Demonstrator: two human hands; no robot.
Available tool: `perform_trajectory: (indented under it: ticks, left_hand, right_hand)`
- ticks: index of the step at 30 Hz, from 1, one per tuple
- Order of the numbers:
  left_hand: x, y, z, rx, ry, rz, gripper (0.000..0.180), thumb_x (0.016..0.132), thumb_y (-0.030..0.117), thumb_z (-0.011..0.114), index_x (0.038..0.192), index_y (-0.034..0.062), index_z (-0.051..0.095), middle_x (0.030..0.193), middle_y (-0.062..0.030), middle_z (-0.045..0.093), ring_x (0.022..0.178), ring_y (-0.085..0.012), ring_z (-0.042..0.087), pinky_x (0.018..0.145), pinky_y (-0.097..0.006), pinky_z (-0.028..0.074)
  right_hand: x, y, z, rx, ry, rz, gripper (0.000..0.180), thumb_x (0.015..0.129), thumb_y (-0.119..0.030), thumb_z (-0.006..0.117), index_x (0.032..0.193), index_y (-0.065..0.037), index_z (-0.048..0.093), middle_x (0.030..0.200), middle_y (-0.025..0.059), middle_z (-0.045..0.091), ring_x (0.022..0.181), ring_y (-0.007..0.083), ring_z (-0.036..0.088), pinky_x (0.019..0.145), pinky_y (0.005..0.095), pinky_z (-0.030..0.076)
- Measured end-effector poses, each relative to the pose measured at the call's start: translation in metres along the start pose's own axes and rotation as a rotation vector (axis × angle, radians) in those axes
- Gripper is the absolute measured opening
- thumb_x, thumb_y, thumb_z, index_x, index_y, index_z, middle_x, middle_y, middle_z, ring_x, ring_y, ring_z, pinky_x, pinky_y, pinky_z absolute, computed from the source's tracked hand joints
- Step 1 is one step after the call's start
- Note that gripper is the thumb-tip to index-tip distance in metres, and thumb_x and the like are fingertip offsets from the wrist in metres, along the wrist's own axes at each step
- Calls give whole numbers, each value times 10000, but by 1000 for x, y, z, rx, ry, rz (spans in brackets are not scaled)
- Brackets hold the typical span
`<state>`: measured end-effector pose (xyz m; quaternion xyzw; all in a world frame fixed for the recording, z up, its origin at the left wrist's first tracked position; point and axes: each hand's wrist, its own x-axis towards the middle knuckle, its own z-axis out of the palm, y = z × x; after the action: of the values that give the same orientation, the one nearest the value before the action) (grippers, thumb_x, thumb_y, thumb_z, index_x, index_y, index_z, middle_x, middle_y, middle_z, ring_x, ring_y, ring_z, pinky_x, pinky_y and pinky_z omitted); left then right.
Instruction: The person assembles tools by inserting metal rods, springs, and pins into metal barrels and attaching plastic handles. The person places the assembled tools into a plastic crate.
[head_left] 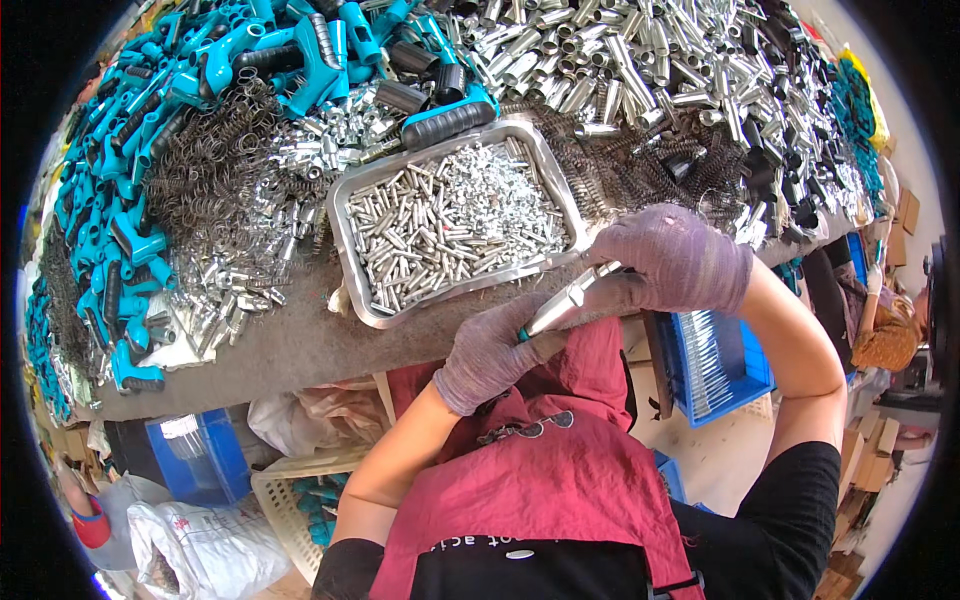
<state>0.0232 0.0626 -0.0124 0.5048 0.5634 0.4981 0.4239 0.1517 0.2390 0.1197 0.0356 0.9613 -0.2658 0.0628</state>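
Observation:
Both my hands wear greyish-purple knit gloves and meet just in front of the metal tray. My left hand (492, 352) is closed around the lower end of a shiny silver metal part (556, 306), long and tapered, with a bit of teal showing by the fingers. Curled at the part's upper end, my right hand (672, 258) grips there, near a small silver tip; its fingertips are partly hidden. The rectangular tray (362, 312) holds many small silver pins (412, 235) and, at its right side, smaller bright metal pieces (490, 178).
Teal pistol-shaped housings (225, 60) with black grips are heaped at the left. Dark coil springs (215, 150) lie beside them. Silver tubes (600, 50) cover the back right. Blue crates (708, 360) and a cream basket (275, 495) stand below the table edge. Another person (885, 335) is at far right.

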Motion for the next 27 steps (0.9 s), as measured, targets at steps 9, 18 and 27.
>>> perform_trajectory:
  ticks: [9, 18, 27]
  left_hand:
    - [-1, 2, -1, -24, -9, -21, 428, 774, 379, 658, 1119, 135, 590, 876, -140, 628, 812, -299, 621, 694, -368, 475]
    - [1, 10, -4, 148, -1, -16, 425, 739, 396, 682, 1043, 112, 599, 845, -142, 616, 808, -312, 614, 687, -384, 474]
    - [0, 11, -5, 87, -18, -53, 436, 750, 408, 676, 1074, 126, 600, 859, -136, 630, 825, -299, 626, 707, -369, 480]
  right_hand:
    - [2, -1, 1, 60, 37, -65, 387, 751, -392, 681, 932, -59, 605, 707, 139, 594, 665, 349, 597, 582, 405, 460]
    - [-1, -5, 5, 42, 73, -23, 321, 755, -351, 689, 884, -69, 606, 738, 132, 608, 688, 320, 614, 588, 381, 470]
    - [-4, -16, 4, 32, 110, -85, 304, 783, -269, 662, 1013, -75, 618, 844, 133, 610, 778, 305, 609, 678, 377, 480]
